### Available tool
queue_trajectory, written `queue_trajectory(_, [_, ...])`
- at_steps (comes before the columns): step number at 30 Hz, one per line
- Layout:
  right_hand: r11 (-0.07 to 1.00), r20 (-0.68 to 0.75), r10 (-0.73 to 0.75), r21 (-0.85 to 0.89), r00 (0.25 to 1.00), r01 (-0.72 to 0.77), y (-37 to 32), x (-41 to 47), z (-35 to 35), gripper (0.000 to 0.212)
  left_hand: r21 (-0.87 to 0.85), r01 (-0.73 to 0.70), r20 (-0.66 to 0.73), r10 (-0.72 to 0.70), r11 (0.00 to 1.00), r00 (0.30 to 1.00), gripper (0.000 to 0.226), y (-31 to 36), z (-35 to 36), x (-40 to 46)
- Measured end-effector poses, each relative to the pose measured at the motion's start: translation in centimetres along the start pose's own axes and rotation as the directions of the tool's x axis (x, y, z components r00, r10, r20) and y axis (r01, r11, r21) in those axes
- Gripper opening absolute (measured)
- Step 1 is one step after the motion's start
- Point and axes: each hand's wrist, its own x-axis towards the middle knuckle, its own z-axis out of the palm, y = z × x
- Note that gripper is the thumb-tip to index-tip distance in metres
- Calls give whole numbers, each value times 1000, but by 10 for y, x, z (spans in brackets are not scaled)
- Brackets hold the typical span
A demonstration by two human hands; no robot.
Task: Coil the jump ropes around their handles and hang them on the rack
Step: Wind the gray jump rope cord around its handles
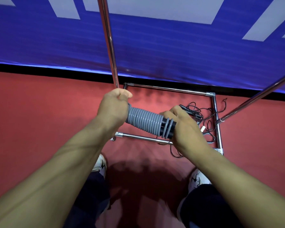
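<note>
A grey jump rope (143, 120) is wound in tight coils around its two black handles (165, 129), held level in front of me. My left hand (113, 109) is closed over the bundle's left end, with the rope's end pinched in its fingers. My right hand (186, 127) grips the right end, where a few looser grey turns cross the black handles. The chrome rack (111, 46) rises just beyond my hands, its base frame (169, 89) resting on the floor below the bundle.
A thin black jump rope (202, 116) lies tangled on the red floor inside the rack's base, at the right. A second chrome bar (253, 99) slants in from the right. A blue and white wall runs behind. My two feet stand at the bottom.
</note>
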Motion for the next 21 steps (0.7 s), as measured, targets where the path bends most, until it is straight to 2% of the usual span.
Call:
queue_trajectory(5, [998,-183,-57,-39,981,51,9,3,-6,34,135,-134,87,123,982,989,32,-3,4,-3])
queue_trajectory(7, [995,-186,-40,-95,982,22,10,5,-10,33,192,-192,85,179,962,980,31,-2,4,-5])
queue_trajectory(10, [982,-40,64,-178,997,-70,6,4,-12,28,257,-285,153,252,924,955,28,0,8,-11])
queue_trajectory(14, [990,74,139,2,988,-139,9,6,-9,12,177,-317,306,254,932,917,29,-2,14,-22])
queue_trajectory(17, [974,157,185,104,970,-202,10,10,-8,20,79,-285,333,244,955,911,27,-1,17,-27])
queue_trajectory(21, [971,260,213,50,942,-233,10,10,-7,29,163,-319,450,218,934,866,28,-2,19,-31])
